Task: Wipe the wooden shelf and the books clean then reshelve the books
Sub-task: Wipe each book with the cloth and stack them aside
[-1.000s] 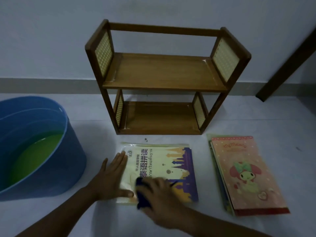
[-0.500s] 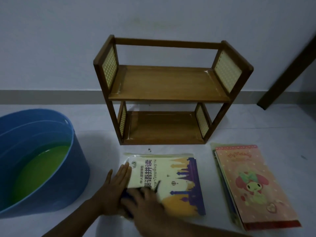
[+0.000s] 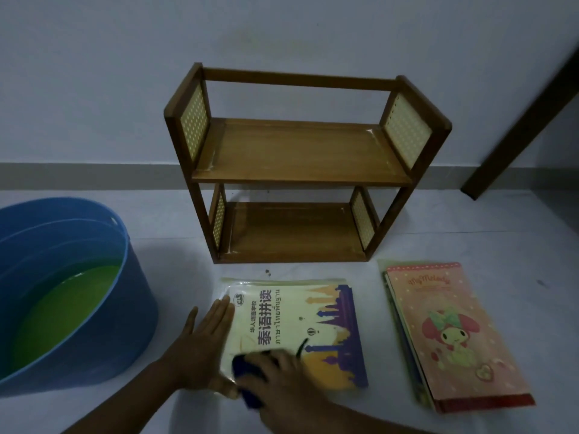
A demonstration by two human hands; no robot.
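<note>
Big blue tub (image 3: 94,349) of green water on the left. Wooden shelf (image 3: 300,170) standing at the wall, both boards bare. Pile of books (image 3: 451,336) lying flat on the right, pink one on top. Yellow book (image 3: 294,327) flat in front of the shelf. Left hand (image 3: 200,346) flat on its left edge, fingers straight. Right hand (image 3: 279,380) curled round a dark blue cloth (image 3: 247,380), pressing on the cover.

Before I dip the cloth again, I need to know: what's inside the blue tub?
The blue tub holds green liquid pooled low, well below the rim. Nothing shows floating on it. The near wall hides the liquid's front edge, and the bottom cannot be seen through the liquid.
</note>
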